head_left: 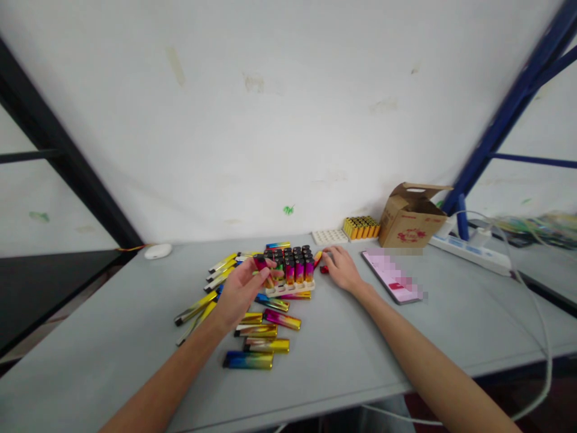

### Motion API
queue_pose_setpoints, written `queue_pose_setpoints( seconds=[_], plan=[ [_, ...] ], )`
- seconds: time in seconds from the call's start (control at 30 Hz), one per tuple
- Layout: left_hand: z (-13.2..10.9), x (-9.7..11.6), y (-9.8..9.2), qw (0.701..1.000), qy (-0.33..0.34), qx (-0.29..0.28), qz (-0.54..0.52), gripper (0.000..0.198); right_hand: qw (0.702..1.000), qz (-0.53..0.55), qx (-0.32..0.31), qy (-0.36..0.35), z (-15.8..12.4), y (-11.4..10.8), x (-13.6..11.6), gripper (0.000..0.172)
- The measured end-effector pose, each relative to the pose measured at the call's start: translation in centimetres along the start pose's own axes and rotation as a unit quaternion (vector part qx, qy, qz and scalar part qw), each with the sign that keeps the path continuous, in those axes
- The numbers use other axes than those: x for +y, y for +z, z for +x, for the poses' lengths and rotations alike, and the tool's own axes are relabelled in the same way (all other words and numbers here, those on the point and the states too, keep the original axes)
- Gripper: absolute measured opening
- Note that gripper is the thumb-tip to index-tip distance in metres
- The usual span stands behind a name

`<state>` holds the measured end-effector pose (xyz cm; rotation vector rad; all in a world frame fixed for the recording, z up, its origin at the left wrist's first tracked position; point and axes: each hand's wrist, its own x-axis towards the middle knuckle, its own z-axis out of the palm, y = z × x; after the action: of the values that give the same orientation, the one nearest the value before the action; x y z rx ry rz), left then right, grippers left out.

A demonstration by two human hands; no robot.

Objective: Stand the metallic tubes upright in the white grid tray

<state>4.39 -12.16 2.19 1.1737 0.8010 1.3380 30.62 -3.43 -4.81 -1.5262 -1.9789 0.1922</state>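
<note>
My left hand [243, 287] pinches a lighter [261, 263] with a dark top and a pink-to-yellow body. It is at the left front of a white holed tray [291, 290]. Several lighters [299, 270] with black tops and purple-orange bodies stand upright in that tray; holes show along its front row. To the tray's right, my right hand [341, 267] rests low on the table, its fingers curled on a yellow-red lighter [318, 257]. A small red piece [324, 269] shows under those fingers. Loose lighters [247, 360] in yellow, blue and pink lie left and in front of the tray.
Against the wall are another white holed tray [330, 237] and a tray of yellow-orange cylinders [362, 228]. A cardboard box [412, 219] stands open beside them. A phone [391, 278] lies right of my right hand. Farther right are a power strip [473, 252] and white cable [543, 313].
</note>
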Motion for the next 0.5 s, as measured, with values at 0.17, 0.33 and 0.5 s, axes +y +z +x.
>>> queue_pose_setpoints(
  seconds=[0.17,0.33,0.5],
  plan=[
    [0.2,-0.1,-0.4,0.991,0.084,0.061,0.09,0.037,1.0,-0.001,-0.002,0.001,0.0,-0.1,-0.2,0.035],
    [0.3,-0.6,-0.6,0.971,0.161,0.04,0.172,0.027,1.0,-0.002,-0.002,-0.002,-0.1,-0.2,-0.5,0.032],
    [0.6,-1.4,-1.3,0.926,0.261,0.033,0.271,0.014,1.0,0.001,0.021,0.0,-0.3,-0.2,-0.7,0.032]
  ],
)
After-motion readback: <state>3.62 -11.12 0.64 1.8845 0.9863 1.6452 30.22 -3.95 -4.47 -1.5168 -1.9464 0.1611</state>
